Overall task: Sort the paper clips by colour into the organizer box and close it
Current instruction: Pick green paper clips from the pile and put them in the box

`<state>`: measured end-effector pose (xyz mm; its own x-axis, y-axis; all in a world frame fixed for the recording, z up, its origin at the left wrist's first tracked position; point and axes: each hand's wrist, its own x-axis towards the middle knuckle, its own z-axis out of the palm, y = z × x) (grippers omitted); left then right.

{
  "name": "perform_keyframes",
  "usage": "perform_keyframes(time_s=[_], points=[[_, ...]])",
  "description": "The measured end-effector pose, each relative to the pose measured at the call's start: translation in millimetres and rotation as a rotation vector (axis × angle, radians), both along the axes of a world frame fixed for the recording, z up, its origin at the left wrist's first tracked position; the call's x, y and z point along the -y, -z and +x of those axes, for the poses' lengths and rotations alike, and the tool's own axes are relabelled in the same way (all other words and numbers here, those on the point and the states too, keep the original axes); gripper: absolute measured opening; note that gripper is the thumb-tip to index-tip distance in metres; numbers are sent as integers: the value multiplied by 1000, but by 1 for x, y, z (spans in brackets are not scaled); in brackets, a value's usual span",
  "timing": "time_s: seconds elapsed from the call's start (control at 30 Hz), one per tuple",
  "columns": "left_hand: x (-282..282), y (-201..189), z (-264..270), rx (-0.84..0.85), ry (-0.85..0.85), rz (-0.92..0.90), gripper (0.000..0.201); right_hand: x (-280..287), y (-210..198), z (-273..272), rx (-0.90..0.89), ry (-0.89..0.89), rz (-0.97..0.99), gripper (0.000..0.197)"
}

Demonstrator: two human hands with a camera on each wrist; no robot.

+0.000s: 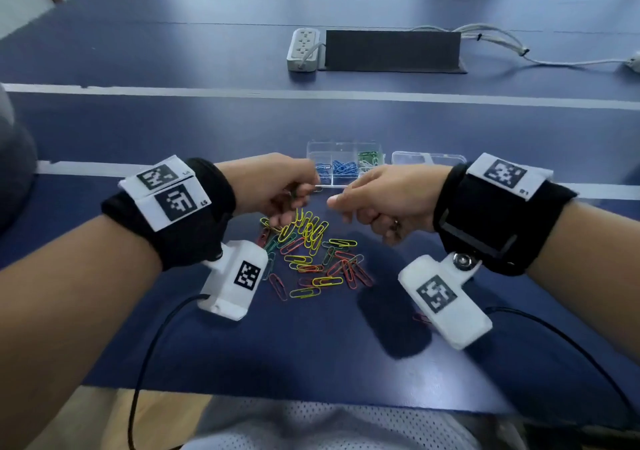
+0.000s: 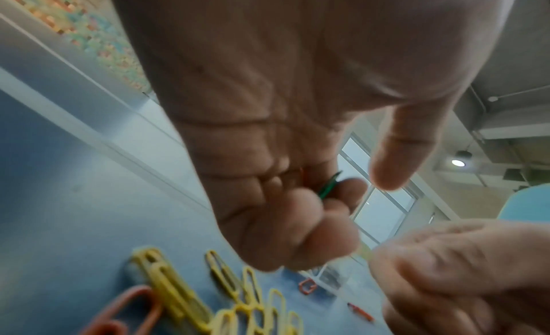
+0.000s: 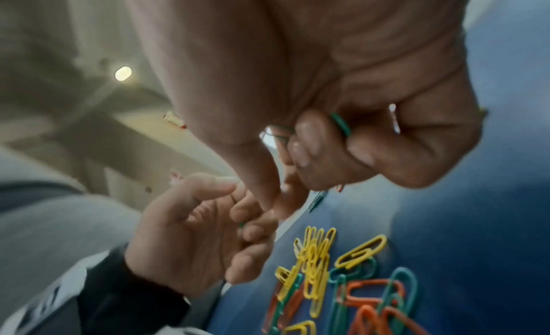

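A clear organizer box (image 1: 341, 144) sits open on the blue table, its lid (image 1: 429, 158) lying to its right. Its compartments hold blue clips (image 1: 343, 167) and green clips (image 1: 369, 156). A loose pile of yellow, red and green paper clips (image 1: 311, 252) lies in front of it. Both hands hover above the pile, fingertips almost meeting. My left hand (image 1: 298, 196) curls round a green clip (image 2: 328, 186). My right hand (image 1: 341, 203) keeps a green clip (image 3: 340, 126) tucked in its curled fingers, while its thumb and forefinger pinch at the left fingertips.
A white power strip (image 1: 304, 49) and a dark panel (image 1: 393, 51) stand at the back of the table, with cables (image 1: 502, 44) running right. One red clip (image 1: 420, 318) lies apart beneath my right wrist. The table's front edge is close to my body.
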<state>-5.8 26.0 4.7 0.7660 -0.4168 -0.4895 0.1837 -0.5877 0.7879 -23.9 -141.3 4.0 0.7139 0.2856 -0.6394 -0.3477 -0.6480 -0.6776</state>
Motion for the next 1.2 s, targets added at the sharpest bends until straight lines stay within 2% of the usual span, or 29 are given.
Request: perform_keyframes(time_s=[0.07,0.13,0.2,0.33,0.5,0.73,0.9,1.03,1.2], points=[[-8,7,-2,105,50,114,39,-3,-1,-6,177,-185,-217,28],[-16,11,-5,196,116,242,39,-4,-1,-13,362,-369,-463,24],[-21,13,-9,246,130,354,33,-5,0,-20,438,-440,-561,25],[-26,9,-19,382,176,559,15,-3,4,-18,453,-481,-576,22],[-28,14,-26,492,235,704,20,7,6,-11,490,-458,-565,19],[-32,10,-26,554,222,678,8,15,6,-19,572,-495,-569,12],[-39,9,-29,538,228,721,15,12,3,-23,677,-485,-521,2],[-38,10,-30,525,238,756,16,8,5,-25,703,-565,-596,10],[-38,9,-30,537,256,770,10,16,6,-19,712,-500,-626,16]])
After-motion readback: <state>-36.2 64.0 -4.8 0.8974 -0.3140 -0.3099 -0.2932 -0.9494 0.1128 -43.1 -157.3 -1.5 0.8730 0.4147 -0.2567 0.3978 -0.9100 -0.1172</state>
